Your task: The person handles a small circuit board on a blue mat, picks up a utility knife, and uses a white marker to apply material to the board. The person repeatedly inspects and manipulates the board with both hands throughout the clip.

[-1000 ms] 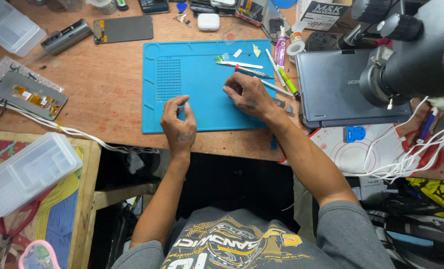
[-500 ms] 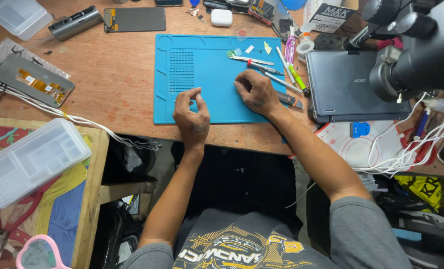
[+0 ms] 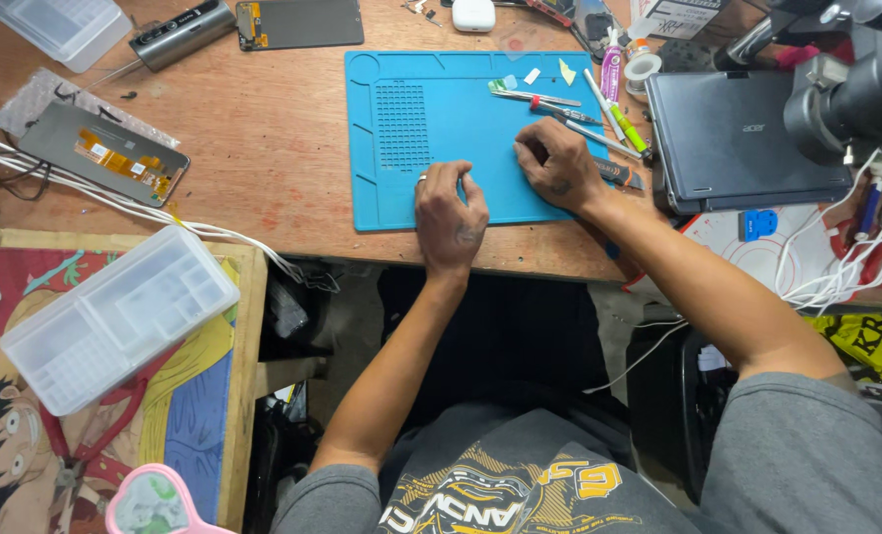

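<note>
Both hands rest on the blue mat [image 3: 431, 148] on the table [image 3: 263, 148], near each other but apart. The left hand [image 3: 450, 213] is curled, fingertips pressed to the mat near its front edge; whether it pinches anything I cannot tell. The right hand [image 3: 557, 163] is also curled, knuckles up, its grip hidden. Just beyond the right hand lie tweezers [image 3: 537, 97] and pens [image 3: 619, 114]. A closed laptop [image 3: 738, 138] sits to the right. A phone screen [image 3: 102, 153] lies well left, and a clear plastic box [image 3: 114, 316] sits nearer the person.
</note>
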